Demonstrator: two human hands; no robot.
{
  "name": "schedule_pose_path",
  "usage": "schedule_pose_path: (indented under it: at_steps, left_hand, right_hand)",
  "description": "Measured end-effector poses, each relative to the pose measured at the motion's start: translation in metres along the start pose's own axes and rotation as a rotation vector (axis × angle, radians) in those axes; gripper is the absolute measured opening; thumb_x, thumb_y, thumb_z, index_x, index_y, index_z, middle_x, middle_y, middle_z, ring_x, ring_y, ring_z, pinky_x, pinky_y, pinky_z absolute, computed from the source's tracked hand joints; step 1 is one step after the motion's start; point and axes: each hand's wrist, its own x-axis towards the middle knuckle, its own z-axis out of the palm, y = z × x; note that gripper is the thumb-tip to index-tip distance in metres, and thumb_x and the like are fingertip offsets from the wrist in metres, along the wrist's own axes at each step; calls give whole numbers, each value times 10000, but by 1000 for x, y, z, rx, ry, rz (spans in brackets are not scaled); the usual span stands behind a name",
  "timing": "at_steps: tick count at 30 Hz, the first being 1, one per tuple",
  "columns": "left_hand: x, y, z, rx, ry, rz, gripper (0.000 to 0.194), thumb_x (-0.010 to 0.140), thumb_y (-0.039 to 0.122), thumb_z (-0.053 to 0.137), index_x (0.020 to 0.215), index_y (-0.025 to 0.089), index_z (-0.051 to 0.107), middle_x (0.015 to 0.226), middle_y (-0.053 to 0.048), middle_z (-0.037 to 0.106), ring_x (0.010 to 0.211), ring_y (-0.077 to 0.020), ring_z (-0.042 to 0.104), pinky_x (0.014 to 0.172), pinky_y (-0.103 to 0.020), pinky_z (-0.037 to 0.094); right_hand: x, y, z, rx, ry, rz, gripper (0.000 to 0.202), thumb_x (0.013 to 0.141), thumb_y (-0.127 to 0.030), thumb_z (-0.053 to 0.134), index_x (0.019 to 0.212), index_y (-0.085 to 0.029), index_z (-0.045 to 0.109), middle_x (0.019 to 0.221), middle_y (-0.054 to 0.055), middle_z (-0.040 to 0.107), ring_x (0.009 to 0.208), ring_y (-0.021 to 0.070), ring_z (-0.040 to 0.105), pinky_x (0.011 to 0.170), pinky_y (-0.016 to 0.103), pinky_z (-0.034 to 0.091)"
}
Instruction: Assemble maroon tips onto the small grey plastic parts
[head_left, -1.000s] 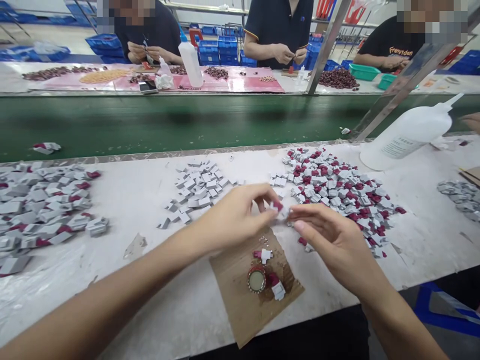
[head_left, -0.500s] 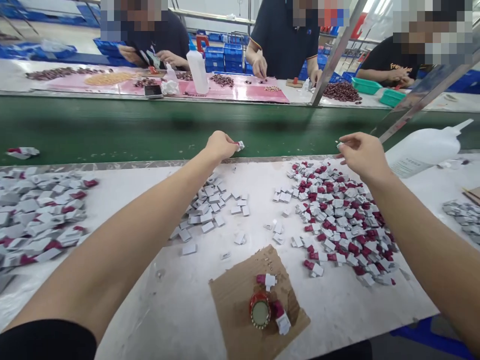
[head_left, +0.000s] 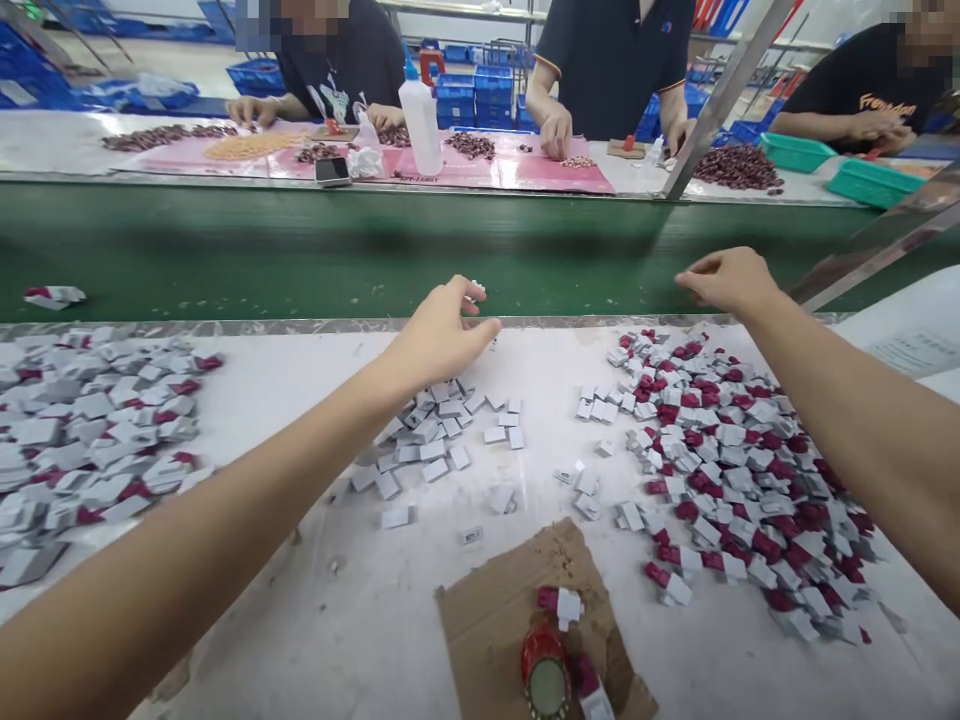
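My left hand [head_left: 442, 335] reaches toward the green conveyor belt, its thumb and fingers apart. A small white part [head_left: 477, 290] shows just behind its fingertips; whether it touches them is unclear. Below that hand lies a pile of loose light-grey rectangular pieces [head_left: 431, 445]. My right hand [head_left: 727, 280] hovers over the belt's near edge with thumb and fingers pinched together, and anything between them is hidden. Beneath it spreads a heap of grey-and-maroon parts [head_left: 720, 450]. Nearer me, a red round object with a pale disc top [head_left: 546, 670] stands on a cardboard piece [head_left: 487, 610] beside two grey-and-maroon parts [head_left: 562, 605].
Across the green belt [head_left: 300, 250], several people work at a table. A white bottle [head_left: 422, 130] and green trays [head_left: 874, 182] stand there. A metal post [head_left: 720, 105] rises at right near a large white container [head_left: 915, 325]. More grey-and-maroon parts [head_left: 90, 430] lie at left.
My left hand has opened from its pinch on a small white-and-maroon part and drawn slightly back. The white bit at my right fingertips no longer shows. The view has shifted left.
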Motion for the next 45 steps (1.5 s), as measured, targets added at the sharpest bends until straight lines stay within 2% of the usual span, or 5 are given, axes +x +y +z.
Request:
schedule_pose_path:
  at_steps: [10,28,32,37,45]
  left_hand:
    - [-106,65,27,-517,-63,372,241,1044,217,749,1281,215,705,1212,-75,778,1071,-206,736,935,-346,614]
    - [-214,47,53,-494,-325,288,102,1063,173,681,1064,229,767,1035,-54,808,958,-214,783,846,-345,621]
    - [-208,46,43,-311,-370,420,252,1058,174,630,1283,226,732,1191,-93,791,1119,-258,752,940,-393,628]
    - [-161,19,34,308,-133,399,403,1052,79,548,1385,211,734,1404,-171,702,1317,-394,592,1112,-607,520]
    - [-117,-5,37,544,-114,515,273,1051,76,589,1112,197,826,1296,-188,723,1195,-393,562,1022,-551,478]
  right_hand:
    - [-169,-116,46,730,-312,179,163,851,-228,825,1006,-256,866,1055,48,843,835,180,756,781,355,702]
    - [-312,-69,34,724,-410,327,254,869,-409,989,1052,-254,906,974,86,905,903,261,895,827,314,745]
    - [-324,-59,31,688,-330,335,240,873,-409,984,1047,-262,910,941,77,904,852,269,895,810,328,754]
    - [-342,-63,33,471,-251,185,175,933,-436,917,1043,-300,925,1054,84,885,917,288,881,793,336,758]
    - [-362,-82,47,407,-224,5,154,1037,-297,795,1098,-398,895,1092,30,877,1030,271,858,880,337,736]
